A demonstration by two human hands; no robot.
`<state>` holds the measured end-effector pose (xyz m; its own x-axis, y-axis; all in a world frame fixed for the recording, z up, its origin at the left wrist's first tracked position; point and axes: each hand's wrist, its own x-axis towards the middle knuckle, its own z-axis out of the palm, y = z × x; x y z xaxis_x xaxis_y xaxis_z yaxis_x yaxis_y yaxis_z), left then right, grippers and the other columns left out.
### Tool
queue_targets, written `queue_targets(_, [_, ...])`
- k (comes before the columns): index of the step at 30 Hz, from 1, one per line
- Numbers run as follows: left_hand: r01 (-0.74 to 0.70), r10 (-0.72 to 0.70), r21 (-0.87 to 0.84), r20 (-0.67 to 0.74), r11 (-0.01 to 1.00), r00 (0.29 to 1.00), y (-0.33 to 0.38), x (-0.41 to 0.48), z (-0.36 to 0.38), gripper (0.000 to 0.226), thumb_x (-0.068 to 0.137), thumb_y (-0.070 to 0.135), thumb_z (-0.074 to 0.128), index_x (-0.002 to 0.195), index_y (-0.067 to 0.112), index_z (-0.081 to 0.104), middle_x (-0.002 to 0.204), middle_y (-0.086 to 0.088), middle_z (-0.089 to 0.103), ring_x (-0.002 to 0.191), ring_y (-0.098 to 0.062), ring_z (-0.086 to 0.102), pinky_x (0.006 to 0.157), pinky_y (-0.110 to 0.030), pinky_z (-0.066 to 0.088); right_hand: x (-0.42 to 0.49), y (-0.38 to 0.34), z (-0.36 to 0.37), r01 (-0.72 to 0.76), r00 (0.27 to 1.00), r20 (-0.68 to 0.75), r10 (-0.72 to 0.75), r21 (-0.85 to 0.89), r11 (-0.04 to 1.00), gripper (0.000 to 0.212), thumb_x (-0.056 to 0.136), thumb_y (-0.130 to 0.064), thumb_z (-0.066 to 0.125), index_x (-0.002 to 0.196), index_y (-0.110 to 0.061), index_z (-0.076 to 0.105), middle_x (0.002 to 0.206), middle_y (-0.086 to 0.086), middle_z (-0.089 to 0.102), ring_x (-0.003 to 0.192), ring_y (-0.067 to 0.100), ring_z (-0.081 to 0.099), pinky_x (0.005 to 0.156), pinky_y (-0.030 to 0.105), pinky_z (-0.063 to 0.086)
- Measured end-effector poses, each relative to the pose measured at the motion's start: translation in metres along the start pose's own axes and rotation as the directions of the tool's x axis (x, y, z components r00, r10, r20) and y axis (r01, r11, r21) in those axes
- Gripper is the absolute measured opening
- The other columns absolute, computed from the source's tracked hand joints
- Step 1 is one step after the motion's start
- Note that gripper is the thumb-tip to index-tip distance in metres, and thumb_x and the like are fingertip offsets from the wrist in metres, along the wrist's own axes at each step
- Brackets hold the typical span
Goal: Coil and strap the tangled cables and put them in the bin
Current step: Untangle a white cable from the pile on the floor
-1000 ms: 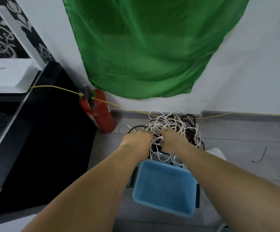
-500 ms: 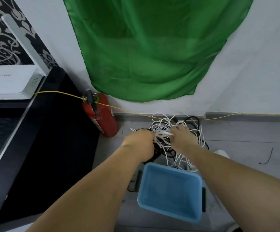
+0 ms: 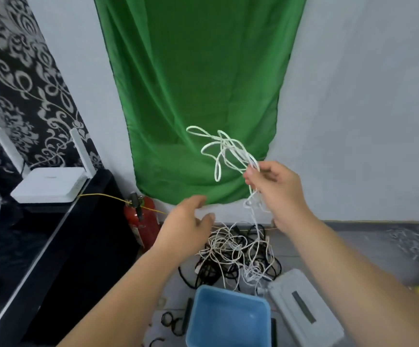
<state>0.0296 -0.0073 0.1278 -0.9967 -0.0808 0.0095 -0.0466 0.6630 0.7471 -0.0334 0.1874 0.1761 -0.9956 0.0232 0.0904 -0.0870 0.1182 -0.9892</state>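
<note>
Right hand (image 3: 276,194) pinches white cable loops (image 3: 224,151) in open air above the tangle (image 3: 236,254); left hand (image 3: 185,226) spread, empty.

My R grip (image 3: 276,194) is up higher, thumb & fingers pinching the white cable (image 3: 224,151), while my L grip (image 3: 188,229) sits lower w/ fingers loosely spread & holding nothing, both forearms reaching fwd.

Nothing here can be read. The white router (image 3: 48,184) at the far left carries a small mark, too blurred to make out. A pale patch on the red fire extinguisher (image 3: 144,222) is equally illegible.
</note>
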Motion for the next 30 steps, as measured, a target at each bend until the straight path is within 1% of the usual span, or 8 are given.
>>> queue_targets(5, [0.005,-0.018,-0.193,-0.064,0.981,0.998,0.031,-0.03,0.002,0.045,0.097,0.04,0.063,0.139,0.026,0.055,0.107,0.02,0.068,0.066,-0.004,0.067,0.064,-0.019,0.053,-0.041,-0.013,-0.004,-0.138,0.99,0.017,0.138,0.252,0.958,0.013,0.09,-0.015,0.076,0.103,-0.014,0.076,0.098,0.007,0.079,0.101,0.025,0.075,0.102,0.049,0.054])
queue_targets(11, [-0.035,0.038,-0.22,0.011,0.975,0.999,0.036,-0.031,0.026,0.044,0.092,0.035,0.07,0.134,0.034,0.056,0.112,0.015,0.063,0.075,-0.011,0.07,0.074,-0.036,0.06,-0.06,0.009,0.011,-0.26,0.961,0.148,0.235,0.182,0.948,0.015,0.094,-0.019,0.072,0.108,-0.02,0.077,0.103,0.0,0.079,0.106,0.017,0.072,0.104,0.049,0.052])
queue_targets(14, [-0.011,0.012,-0.161,0.005,0.987,1.0,0.03,-0.02,0.029,0.028,0.091,0.034,0.069,0.118,0.03,0.065,0.076,0.006,0.068,0.061,-0.005,0.062,0.06,-0.032,0.054,-0.057,0.02,0.016,-0.256,0.956,0.179,0.233,0.117,0.96,0.019,0.098,-0.017,0.066,0.113,-0.024,0.076,0.105,-0.002,0.079,0.108,0.023,0.072,0.101,0.046,0.055])
queue_targets(17, [0.024,-0.025,-0.123,-0.006,0.992,1.0,0.023,-0.007,0.03,0.009,0.093,0.033,0.065,0.094,0.026,0.07,0.053,0.006,0.054,0.045,-0.005,0.044,0.049,-0.024,0.035,-0.051,0.03,0.021,-0.107,0.968,0.222,0.116,-0.05,0.993,0.029,0.1,-0.009,0.061,0.117,-0.028,0.074,0.107,-0.009,0.078,0.105,0.008,0.071,0.097,0.033,0.057])
queue_targets(20, [0.029,-0.03,-0.021,-0.048,0.999,0.998,0.016,0.005,0.03,0.024,0.096,0.025,0.058,0.073,0.02,0.061,0.057,0.005,0.054,0.051,-0.01,0.047,0.053,-0.027,0.031,-0.043,0.033,0.025,0.089,0.94,0.34,0.031,-0.332,0.939,0.045,0.101,-0.005,0.056,0.133,-0.036,0.063,0.117,-0.016,0.069,0.104,-0.007,0.064,0.086,0.009,0.05])
queue_targets(26, [0.07,-0.098,-0.167,-0.168,0.983,0.981,0.01,0.023,0.023,0.03,0.105,0.031,0.048,0.081,0.014,0.055,0.068,-0.002,0.058,0.067,-0.029,0.056,0.064,-0.04,0.045,-0.028,0.053,0.034,0.21,0.949,0.313,-0.03,-0.562,0.8,0.062,0.089,-0.019,0.075,0.146,-0.017,0.052,0.138,0.001,0.054,0.127,0.013,0.052,0.108,0.038,0.048])
queue_targets(28, [0.079,-0.124,-0.23,-0.188,0.97,0.974,0.012,0.023,0.021,0.03,0.106,0.029,0.045,0.082,0.012,0.051,0.066,-0.003,0.056,0.06,-0.025,0.051,0.06,-0.04,0.045,-0.025,0.048,0.033,0.211,0.974,0.194,-0.115,-0.612,0.762,0.08,0.081,-0.037,0.084,0.15,-0.017,0.048,0.15,0.004,0.042,0.141,0.021,0.038,0.115,0.044,0.039])
queue_targets(30, [0.108,-0.188,-0.353,-0.201,0.929,0.961,0.016,0.023,0.014,0.027,0.104,0.023,0.043,0.089,0.004,0.055,0.07,-0.009,0.059,0.057,-0.022,0.048,0.057,-0.038,0.044,-0.023,0.043,0.028,0.111,0.992,0.117,-0.046,-0.652,0.75,0.096,0.075,-0.059,0.082,0.153,-0.02,0.041,0.158,0.004,0.034,0.145,0.022,0.032,0.116,0.041,0.033])
